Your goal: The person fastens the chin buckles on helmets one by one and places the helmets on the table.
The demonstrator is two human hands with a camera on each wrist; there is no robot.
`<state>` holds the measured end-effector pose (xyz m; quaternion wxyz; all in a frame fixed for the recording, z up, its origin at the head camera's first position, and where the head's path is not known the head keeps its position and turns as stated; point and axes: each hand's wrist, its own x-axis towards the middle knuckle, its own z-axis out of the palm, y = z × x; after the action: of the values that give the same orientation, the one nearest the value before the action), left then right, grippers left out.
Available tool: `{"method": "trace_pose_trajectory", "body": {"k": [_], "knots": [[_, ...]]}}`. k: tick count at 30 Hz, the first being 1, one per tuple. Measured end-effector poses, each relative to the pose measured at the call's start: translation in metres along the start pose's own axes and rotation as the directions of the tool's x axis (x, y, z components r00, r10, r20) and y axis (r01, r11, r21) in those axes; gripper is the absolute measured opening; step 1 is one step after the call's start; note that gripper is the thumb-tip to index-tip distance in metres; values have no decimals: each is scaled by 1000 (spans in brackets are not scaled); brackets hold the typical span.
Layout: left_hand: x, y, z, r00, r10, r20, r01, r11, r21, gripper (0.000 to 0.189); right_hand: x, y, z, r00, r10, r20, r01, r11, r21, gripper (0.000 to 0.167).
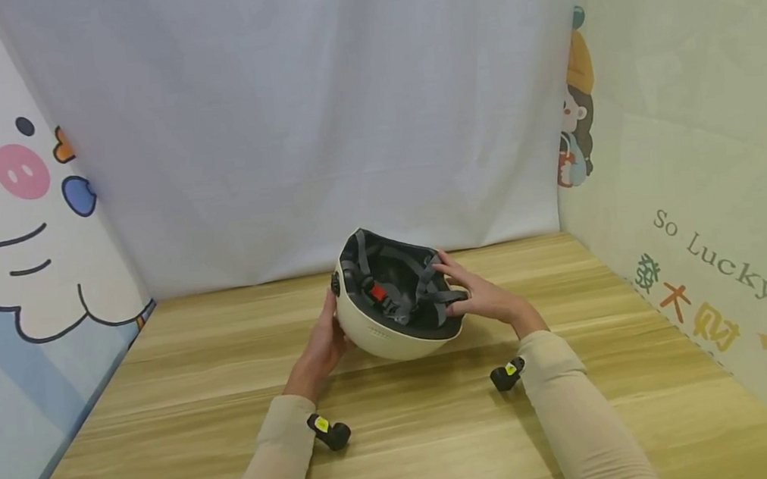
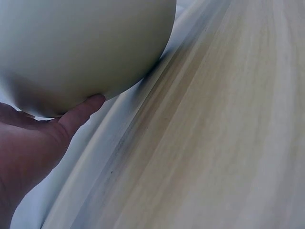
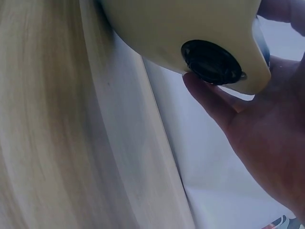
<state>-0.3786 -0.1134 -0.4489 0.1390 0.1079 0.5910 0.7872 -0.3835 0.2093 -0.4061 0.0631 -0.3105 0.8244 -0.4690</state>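
A cream helmet [image 1: 392, 341] is tilted with its dark padded inside facing up and toward the head camera. Grey chin straps [image 1: 426, 285] and a red buckle [image 1: 377, 292] lie in its hollow. My left hand [image 1: 325, 343] holds the shell from the left, its thumb [image 2: 83, 112] laid along the smooth outside. On the other side, my right hand [image 1: 487, 295] grips the rim, fingers over the edge by the straps. In the right wrist view, the right thumb [image 3: 209, 98] presses just under a round black disc [image 3: 212, 62] on the shell.
The wood-grain table [image 1: 202, 438] runs back to a white curtain [image 1: 298, 125]. Printed panels stand at both sides, a cartoon figure [image 1: 26, 225] on the left one and lettering [image 1: 714, 256] on the right. Small black wrist cameras [image 1: 330, 432] sit at the cuffs.
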Motion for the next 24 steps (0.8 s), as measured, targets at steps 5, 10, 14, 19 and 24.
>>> {"method": "trace_pose_trajectory", "body": {"k": [5, 10, 14, 19, 24], "knots": [[0, 0, -1, 999, 18, 27, -17, 1000, -11, 85, -2, 0, -2, 999, -1, 36, -1, 998, 55, 86], [-1, 1, -3, 999, 30, 28, -29, 999, -18, 83, -3, 1, -7, 996, -13, 89, 4, 994, 106, 92], [0, 2, -5, 999, 31, 39, -30, 999, -15, 85, -4, -3, -10, 995, -5, 99, -4, 996, 91, 96], [-2, 3, -5, 999, 38, 25, -38, 999, 7, 87, -4, -5, -10, 994, 20, 109, -25, 998, 49, 99], [-1, 3, -4, 999, 37, -34, -35, 999, 40, 86, -2, -4, -7, 990, 3, 139, -5, 1000, 13, 91]]}}
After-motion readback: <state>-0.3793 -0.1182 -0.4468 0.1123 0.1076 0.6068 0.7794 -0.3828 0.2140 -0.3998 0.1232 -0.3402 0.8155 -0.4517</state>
